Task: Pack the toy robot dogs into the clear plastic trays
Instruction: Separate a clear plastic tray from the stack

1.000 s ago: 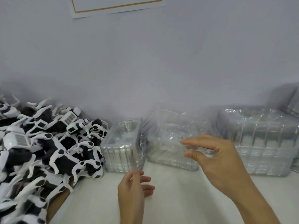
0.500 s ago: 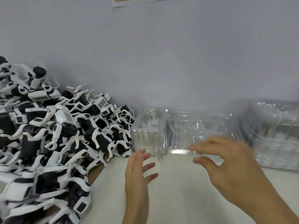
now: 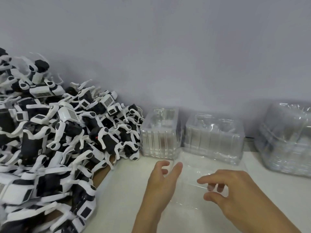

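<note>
A single clear plastic tray (image 3: 190,195) lies flat on the white table between my hands, hard to make out. My left hand (image 3: 161,185) is at the tray's left edge with relaxed fingers, and I cannot tell if it touches. My right hand (image 3: 235,194) hovers over the tray's right part, thumb and fingers loosely curled and apart, with the rim running between them. A big heap of black-and-white toy robot dogs (image 3: 67,140) fills the left side, piled against the wall.
Three stacks of nested clear trays stand along the wall: a narrow one (image 3: 159,140) next to the dogs, a wider one (image 3: 213,142), and a large one (image 3: 286,145) at the right. Bare white table top (image 3: 121,190) lies beside my left hand.
The tray that my right hand held up has come down onto the table, and both hands have dropped with it. The view has swung left and down, showing more of the dog heap.
</note>
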### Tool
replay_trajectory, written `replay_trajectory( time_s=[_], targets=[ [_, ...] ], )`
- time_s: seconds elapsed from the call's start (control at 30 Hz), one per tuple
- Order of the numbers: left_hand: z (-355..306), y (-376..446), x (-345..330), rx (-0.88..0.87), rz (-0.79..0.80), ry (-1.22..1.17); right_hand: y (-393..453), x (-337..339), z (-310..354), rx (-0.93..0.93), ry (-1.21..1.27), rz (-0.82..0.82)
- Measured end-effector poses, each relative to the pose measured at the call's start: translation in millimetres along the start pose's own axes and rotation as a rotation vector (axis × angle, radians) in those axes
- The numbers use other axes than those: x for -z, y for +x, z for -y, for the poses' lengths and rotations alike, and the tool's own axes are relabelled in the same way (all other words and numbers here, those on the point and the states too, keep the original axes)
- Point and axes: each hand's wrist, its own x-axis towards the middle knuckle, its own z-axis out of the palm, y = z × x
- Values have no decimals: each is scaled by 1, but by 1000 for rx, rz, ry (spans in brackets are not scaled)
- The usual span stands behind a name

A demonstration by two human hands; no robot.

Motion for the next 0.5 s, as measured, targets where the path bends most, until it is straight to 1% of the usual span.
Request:
replay_trajectory(
  time_s=[0.03,0.1,0.2,0.27,0.33,0.37,0.4,0.5],
  targets=[
    [-1,3,0,0,-46,21,1,-2,-3,-14,7,2],
    [-5,11,3,-28,-203,19,1,-3,-7,-43,23,9],
    [-10,21,19,-152,-455,-109,1,-2,-11,-73,65,2],
    [-11,27,35,-225,-640,-152,1,-2,-14,-68,79,-33],
    [-9,32,51,-226,-773,-137,1,-3,-15,-50,105,-77],
    [-6,34,58,-211,-779,-129,1,-4,-15,-41,110,-89],
    [-4,36,62,-207,-747,-141,1,-5,-15,-33,112,-97],
    [0,37,61,-207,-615,-285,2,-6,-16,-5,132,-117]
  ],
)
